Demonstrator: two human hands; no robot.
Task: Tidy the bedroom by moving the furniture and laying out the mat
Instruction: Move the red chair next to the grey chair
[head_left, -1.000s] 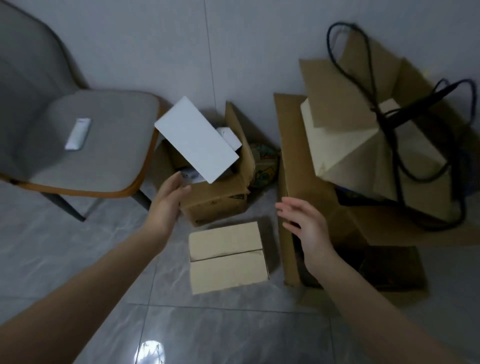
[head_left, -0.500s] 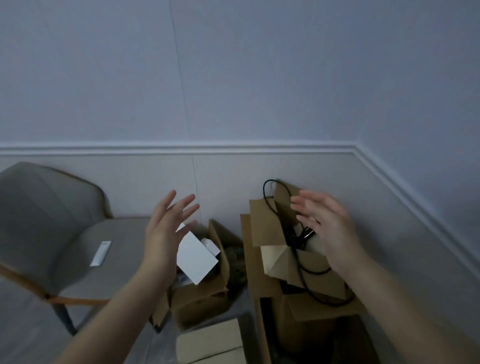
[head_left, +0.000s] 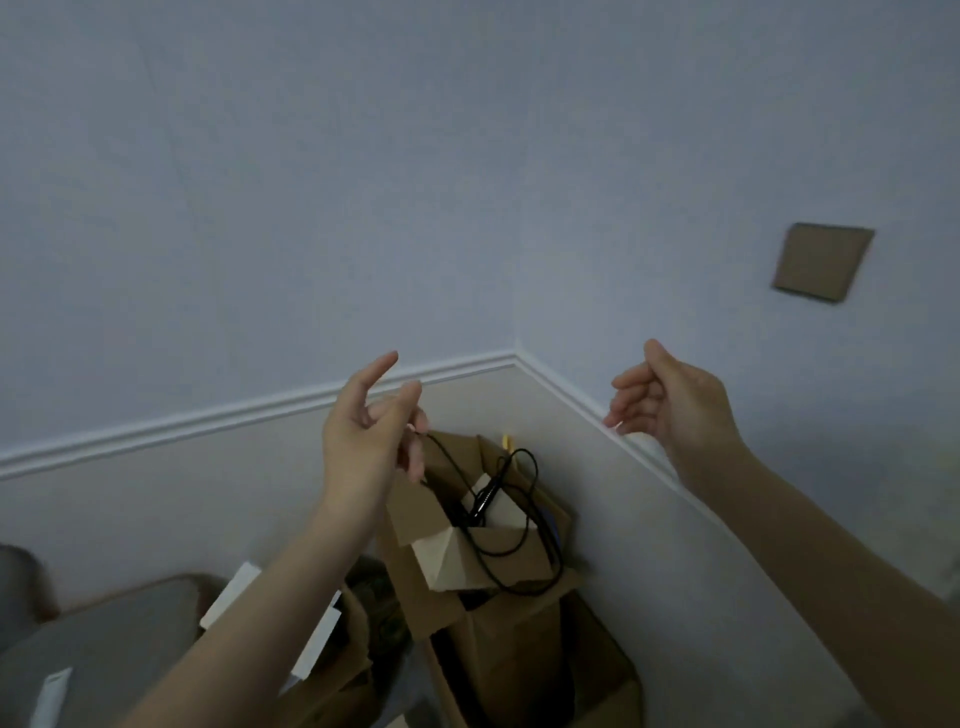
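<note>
Both my hands are raised in front of a wall corner and hold nothing. My left hand (head_left: 370, 432) has its forefinger stretched out and the other fingers loosely bent. My right hand (head_left: 672, 404) has loosely curled fingers, palm turned left. The grey padded chair (head_left: 104, 642) shows at the bottom left, below my left forearm. No mat is in view.
A brown paper bag (head_left: 457, 558) with black cord handles (head_left: 519, 551) sits in open cardboard boxes (head_left: 524, 654) in the corner. A white flat box (head_left: 228, 597) leans by the chair. A white strip (head_left: 52, 691) lies on the seat. A brown square (head_left: 822, 262) hangs on the right wall.
The view has swung up from the floor to the wall corner. Both hands rose with it and moved apart, and the fingers went from spread to loosely curled. The small closed box has left the frame.
</note>
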